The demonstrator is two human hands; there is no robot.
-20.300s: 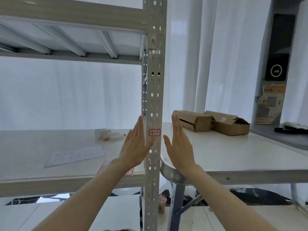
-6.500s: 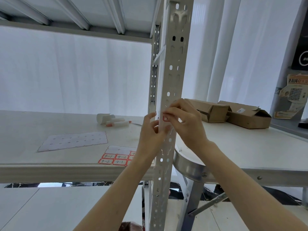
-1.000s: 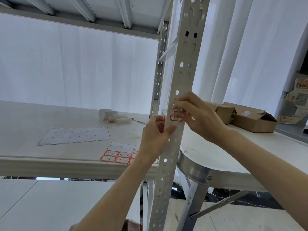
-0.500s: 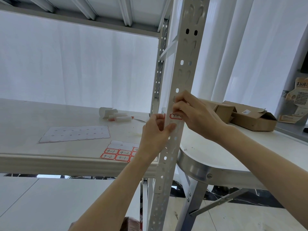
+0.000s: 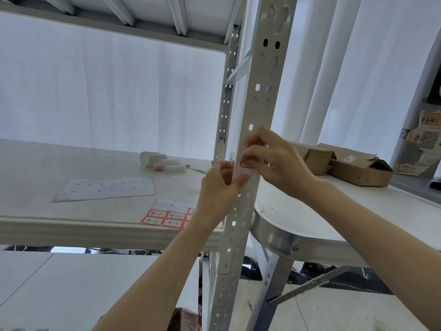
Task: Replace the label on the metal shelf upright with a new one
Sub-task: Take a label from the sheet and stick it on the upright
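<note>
On the front face of the upright (image 5: pixel 262 96), the right hand (image 5: pixel 274 163) pinches the red-edged label (image 5: pixel 247 165) while the left hand (image 5: pixel 218 189) grips the upright at the label's 7 o'clock; peeling slowly should bring it off whole.

Since half a second ago my right hand (image 5: pixel 274 163) has closed down over the label (image 5: pixel 247 165) on the upright (image 5: pixel 260 91), frame centre; its writing is now covered, only the red lower edge showing.

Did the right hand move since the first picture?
Yes. The right hand moved left, from beside the grey perforated metal upright onto its red-bordered label.
</note>
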